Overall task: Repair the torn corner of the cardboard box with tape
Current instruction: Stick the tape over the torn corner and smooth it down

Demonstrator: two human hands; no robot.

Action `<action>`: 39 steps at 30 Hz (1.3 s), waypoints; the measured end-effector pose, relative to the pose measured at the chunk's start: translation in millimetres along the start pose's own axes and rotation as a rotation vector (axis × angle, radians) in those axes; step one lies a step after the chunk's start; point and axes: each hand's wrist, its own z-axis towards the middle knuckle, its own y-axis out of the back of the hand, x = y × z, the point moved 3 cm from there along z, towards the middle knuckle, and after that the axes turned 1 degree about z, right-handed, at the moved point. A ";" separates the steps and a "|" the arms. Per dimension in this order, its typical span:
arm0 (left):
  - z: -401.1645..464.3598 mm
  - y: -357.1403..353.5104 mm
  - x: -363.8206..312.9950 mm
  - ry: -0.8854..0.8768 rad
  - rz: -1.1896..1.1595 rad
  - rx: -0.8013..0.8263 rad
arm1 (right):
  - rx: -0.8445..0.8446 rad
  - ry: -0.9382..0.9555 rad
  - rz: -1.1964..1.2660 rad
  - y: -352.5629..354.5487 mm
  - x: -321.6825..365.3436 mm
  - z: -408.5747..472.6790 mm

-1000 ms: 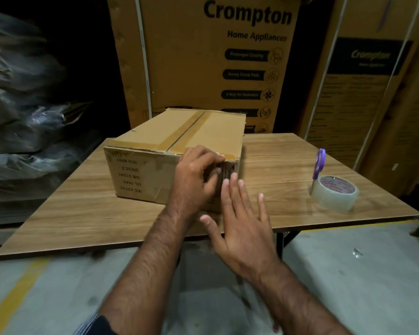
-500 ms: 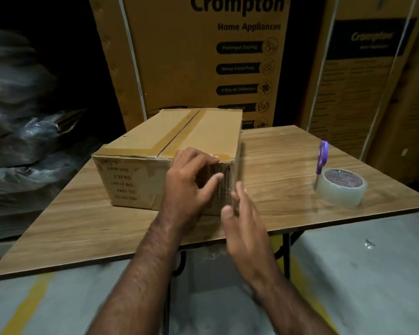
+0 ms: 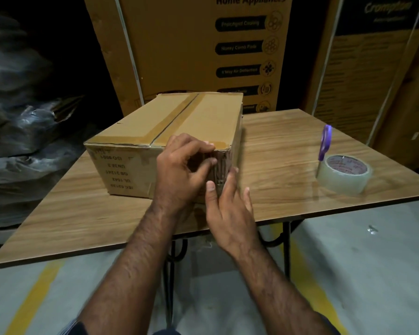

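Note:
A brown cardboard box sits on the wooden table, its near right corner torn and showing rough corrugated edges. My left hand lies curled against the box's front face at that corner, fingertips pressing the torn area. My right hand is just below and to the right, fingers spread, thumb and fingertips touching the corner's lower edge. I cannot tell if a tape strip lies under the fingers. A roll of clear tape rests on the table's right side with purple-handled scissors leaning against it.
Tall printed appliance cartons stand behind the table. Dark plastic-wrapped bundles are stacked at the left. The floor below is grey concrete with yellow lines. The table's black metal legs show under its front edge.
My right hand has moved up from in front of the box to touch the torn corner. My left hand stays on the corner. The view has shifted closer and downward.

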 end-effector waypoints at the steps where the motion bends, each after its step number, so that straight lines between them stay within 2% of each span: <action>1: 0.3 0.6 -0.3 0.004 0.000 0.001 | 0.031 -0.005 -0.071 0.5 -2.0 -3.7; 4: 0.4 1.9 -1.0 0.009 0.007 0.013 | 0.123 -0.016 -0.233 10.4 -3.4 -14.5; 6: -0.4 1.9 -2.5 0.016 0.012 0.012 | 0.150 -0.056 -0.214 26.1 4.3 -14.2; 12: 0.0 4.8 -2.7 0.023 -0.044 0.009 | -0.052 0.042 0.046 36.2 37.4 13.9; 15: 2.4 3.3 -3.2 0.021 -0.024 -0.006 | -0.042 -0.024 -0.011 13.0 25.5 5.8; 17: 2.4 3.0 -4.6 0.019 -0.018 -0.019 | -0.008 -0.017 -0.166 4.9 12.9 -6.0; 22: 0.5 4.2 -3.7 0.007 -0.037 -0.008 | 0.108 0.150 -0.514 22.0 -21.4 -30.6; 24: -2.3 5.0 -1.4 -0.005 -0.034 -0.006 | 0.029 0.236 -0.583 32.8 -27.1 -35.9; 27: -4.3 4.6 0.3 -0.023 -0.033 -0.006 | -0.099 0.493 -0.742 43.2 -17.9 -31.3; 31: -3.2 2.6 1.2 -0.020 -0.046 -0.005 | -0.024 0.749 -0.982 59.0 -18.6 -4.5; 35: -4.3 2.0 1.5 -0.020 -0.042 -0.015 | 0.113 0.821 -1.070 60.9 -37.0 -0.1; 39: -4.2 2.2 0.8 -0.018 -0.052 -0.026 | 0.243 0.780 -0.994 65.7 -42.7 -17.1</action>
